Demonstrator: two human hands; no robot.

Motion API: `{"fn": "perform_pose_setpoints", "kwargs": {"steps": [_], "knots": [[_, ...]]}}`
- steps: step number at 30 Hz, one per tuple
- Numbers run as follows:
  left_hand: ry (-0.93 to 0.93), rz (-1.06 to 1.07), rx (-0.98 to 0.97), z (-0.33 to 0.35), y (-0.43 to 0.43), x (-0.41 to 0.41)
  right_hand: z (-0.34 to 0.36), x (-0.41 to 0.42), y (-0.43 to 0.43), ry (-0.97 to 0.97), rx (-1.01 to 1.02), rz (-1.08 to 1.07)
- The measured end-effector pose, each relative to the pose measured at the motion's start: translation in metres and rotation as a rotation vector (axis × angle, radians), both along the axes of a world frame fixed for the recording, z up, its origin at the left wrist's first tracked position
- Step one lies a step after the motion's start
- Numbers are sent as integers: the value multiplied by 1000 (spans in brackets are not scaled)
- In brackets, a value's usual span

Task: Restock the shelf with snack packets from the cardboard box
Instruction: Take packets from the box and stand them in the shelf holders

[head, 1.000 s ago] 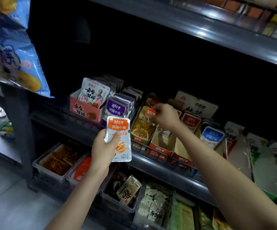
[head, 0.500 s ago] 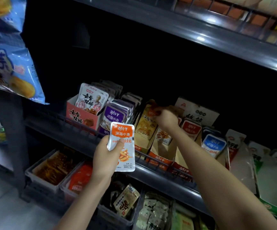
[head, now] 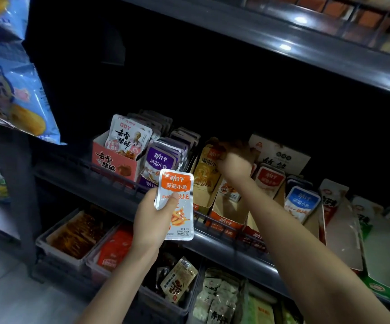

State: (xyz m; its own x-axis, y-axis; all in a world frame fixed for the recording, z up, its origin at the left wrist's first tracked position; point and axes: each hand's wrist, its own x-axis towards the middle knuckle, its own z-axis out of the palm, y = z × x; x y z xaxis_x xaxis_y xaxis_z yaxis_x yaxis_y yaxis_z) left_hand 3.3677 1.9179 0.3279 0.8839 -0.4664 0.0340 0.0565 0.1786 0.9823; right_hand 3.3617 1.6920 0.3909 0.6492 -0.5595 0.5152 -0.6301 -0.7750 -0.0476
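Left hand gripping packet, right hand outstretched, fingers shadowed

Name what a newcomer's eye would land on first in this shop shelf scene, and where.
The orange foil snack packet, pinched in the left hand at centre, stands out. Beside it, the right hand grips the top of a yellow snack packet on the grey metal middle shelf. A large blue crisp bag fills the upper left.

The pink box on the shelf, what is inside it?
White packets stand in the pink box, one behind another. Only the front one's face shows; their lower parts are hidden.
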Motion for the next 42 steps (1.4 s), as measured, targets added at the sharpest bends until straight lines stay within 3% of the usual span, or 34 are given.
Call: {"fn": "perform_pose_setpoints", "kwargs": {"steps": [8, 10, 12, 14, 18, 23, 26, 30, 33, 42], "knots": [[-15, -18, -2, 9, -3, -9, 4, -40, 30, -136, 21, 108], [-47, -55, -8, 13, -2, -15, 10, -64, 50, -262, 251, 220], [-96, -131, 2, 18, -2, -21, 15, -94, 71, -388, 721, 374], [-137, -255, 6, 21, -2, -29, 15, -124, 85, -380, 1037, 430], [-192, -494, 51, 28, -8, -52, 14, -172, 82, -447, 1237, 370], [-245, -646, 56, 41, -24, -81, 21, -213, 62, -367, 1385, 405], [-273, -640, 81, 46, -36, -92, 30, -223, 56, -380, 1398, 410], [-381, -567, 197, 47, -48, -94, 34, -226, 48, -358, 1256, 356], [-461, -447, 288, 48, -54, -90, 33, -217, 44, -411, 1195, 314], [-483, -28, 308, 32, -47, -47, 54, -163, 17, -593, 982, 211]]}}
